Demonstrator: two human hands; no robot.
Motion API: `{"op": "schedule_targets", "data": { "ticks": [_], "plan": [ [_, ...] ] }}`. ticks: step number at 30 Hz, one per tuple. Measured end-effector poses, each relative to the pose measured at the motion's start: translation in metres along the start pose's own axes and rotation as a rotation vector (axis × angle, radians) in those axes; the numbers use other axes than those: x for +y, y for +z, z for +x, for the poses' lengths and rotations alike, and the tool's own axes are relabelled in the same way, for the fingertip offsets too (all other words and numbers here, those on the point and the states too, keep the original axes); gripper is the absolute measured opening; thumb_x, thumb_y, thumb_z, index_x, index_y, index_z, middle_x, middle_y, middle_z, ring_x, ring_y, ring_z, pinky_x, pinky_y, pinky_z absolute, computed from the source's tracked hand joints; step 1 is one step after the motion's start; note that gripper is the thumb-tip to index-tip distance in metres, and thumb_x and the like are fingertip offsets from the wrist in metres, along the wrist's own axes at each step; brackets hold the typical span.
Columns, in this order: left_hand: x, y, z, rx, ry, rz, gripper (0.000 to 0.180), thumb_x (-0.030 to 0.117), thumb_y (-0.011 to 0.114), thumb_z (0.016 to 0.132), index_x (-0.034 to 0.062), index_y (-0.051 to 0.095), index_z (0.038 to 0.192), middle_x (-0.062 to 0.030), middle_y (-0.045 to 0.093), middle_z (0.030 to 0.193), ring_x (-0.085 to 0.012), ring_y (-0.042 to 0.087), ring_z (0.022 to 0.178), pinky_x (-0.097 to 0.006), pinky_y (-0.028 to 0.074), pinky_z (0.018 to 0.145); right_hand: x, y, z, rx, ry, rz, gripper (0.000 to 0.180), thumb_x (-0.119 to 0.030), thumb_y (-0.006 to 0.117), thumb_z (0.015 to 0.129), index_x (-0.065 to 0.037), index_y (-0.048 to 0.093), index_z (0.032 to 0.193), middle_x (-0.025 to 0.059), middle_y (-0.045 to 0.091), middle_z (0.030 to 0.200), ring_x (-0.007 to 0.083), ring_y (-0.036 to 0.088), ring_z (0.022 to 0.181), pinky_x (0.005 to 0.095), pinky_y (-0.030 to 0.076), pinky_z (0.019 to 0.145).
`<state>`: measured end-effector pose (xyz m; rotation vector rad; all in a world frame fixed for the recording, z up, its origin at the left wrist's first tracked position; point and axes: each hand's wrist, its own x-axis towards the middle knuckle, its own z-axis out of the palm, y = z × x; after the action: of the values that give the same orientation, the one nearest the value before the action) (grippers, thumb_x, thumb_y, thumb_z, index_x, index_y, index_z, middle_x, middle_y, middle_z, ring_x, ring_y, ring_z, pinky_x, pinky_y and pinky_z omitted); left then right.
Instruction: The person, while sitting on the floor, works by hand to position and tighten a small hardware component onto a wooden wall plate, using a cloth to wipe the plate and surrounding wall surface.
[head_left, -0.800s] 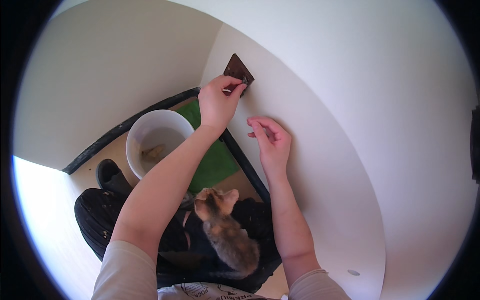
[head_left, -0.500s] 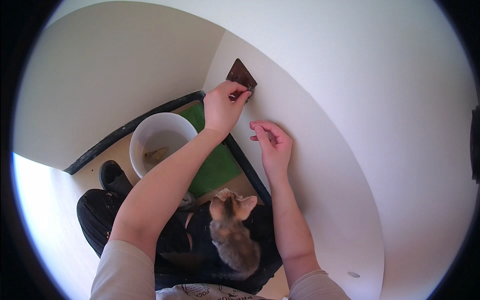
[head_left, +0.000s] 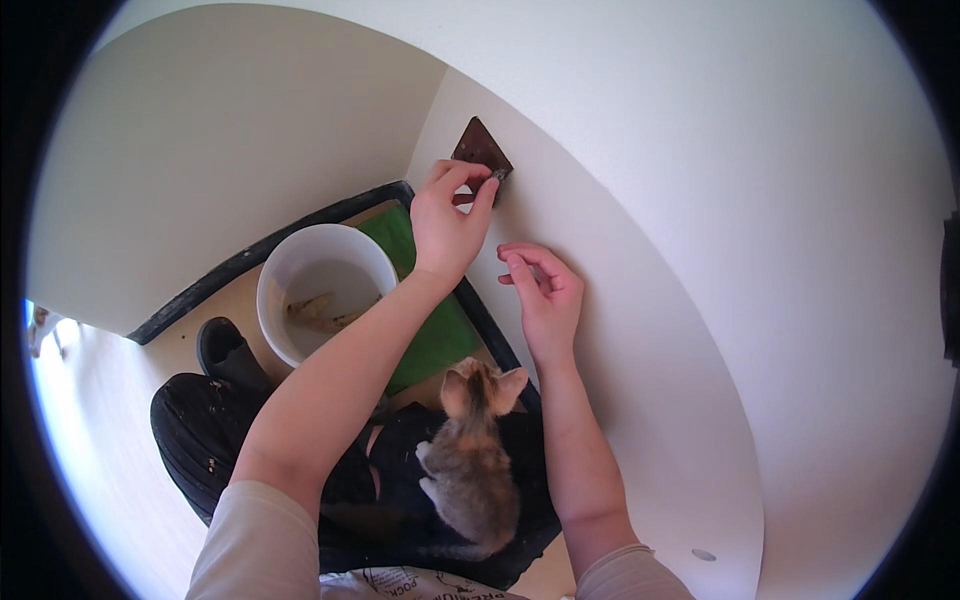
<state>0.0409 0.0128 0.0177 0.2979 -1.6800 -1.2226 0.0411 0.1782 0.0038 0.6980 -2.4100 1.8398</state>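
My left hand [head_left: 448,232] reaches up to a dark brown square plate [head_left: 482,142] fixed to the pale wall. Its thumb and fingers pinch a small grey tuft [head_left: 497,177] at the plate's lower corner; the tuft's kind is unclear. Lower and to the right, my right hand [head_left: 548,298] is held beside the wall with fingers curled toward the thumb. Whatever it may hold is hidden. A small kitten [head_left: 474,470] with grey-orange fur sits on my dark-trousered lap between my forearms, its head toward the wall corner.
A white bucket [head_left: 272,295] stands left of my left forearm, with cloudy liquid and a brownish soft thing inside. Under it lies a green sheet [head_left: 432,340]. Black skirting [head_left: 265,262] runs along the walls. A black slipper [head_left: 225,348] shows beside my knee [head_left: 190,435].
The kitten has shifted right and lifted its head. My left hand has moved very slightly at the plate. A small blurred shape has appeared at the far left edge.
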Motion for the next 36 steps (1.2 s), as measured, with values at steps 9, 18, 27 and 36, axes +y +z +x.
{"op": "schedule_targets", "data": {
  "ticks": [9,18,27,36],
  "plan": [
    [0.003,0.001,0.011,-0.031,-0.101,-0.065,0.008,0.006,0.076,0.088,0.0028,0.075,0.096,-0.008,0.073,0.095,-0.0197,0.073,0.077,-0.029,0.06,0.07,-0.011,0.002,0.003,-0.097,0.028,0.059,0.013,-0.007,0.063,0.102,0.002,0.072,0.106,0.0096,0.072,0.113,0.0163,0.067,0.106,0.0331,0.06,0.083],
    [-0.003,0.005,0.014,-0.076,-0.087,0.035,0.006,0.006,0.077,0.086,0.0028,0.074,0.091,-0.0085,0.072,0.086,-0.02,0.072,0.073,-0.03,0.056,0.068,-0.022,0.01,0.004,-0.058,0.081,0.257,0.014,-0.007,0.064,0.102,0.002,0.073,0.106,0.0094,0.073,0.113,0.0163,0.067,0.105,0.0329,0.06,0.082],
    [0.004,0.005,0.014,-0.056,-0.305,-0.074,0.007,0.007,0.078,0.087,0.003,0.074,0.091,-0.0092,0.076,0.092,-0.0179,0.073,0.075,-0.031,0.058,0.07,-0.028,0.009,0.004,-0.047,0.109,0.253,0.014,-0.007,0.064,0.102,0.002,0.073,0.106,0.0092,0.073,0.112,0.0158,0.068,0.104,0.0322,0.06,0.082],
    [0.009,0.006,-0.014,-0.096,-0.277,-0.09,0.008,0.005,0.077,0.087,0.0018,0.073,0.093,-0.0087,0.073,0.09,-0.0201,0.074,0.079,-0.031,0.059,0.072,-0.025,0.007,0.005,-0.042,0.082,0.25,0.014,-0.006,0.064,0.101,0.003,0.072,0.107,0.0099,0.073,0.113,0.016,0.068,0.104,0.0324,0.06,0.081]
  ]
}}
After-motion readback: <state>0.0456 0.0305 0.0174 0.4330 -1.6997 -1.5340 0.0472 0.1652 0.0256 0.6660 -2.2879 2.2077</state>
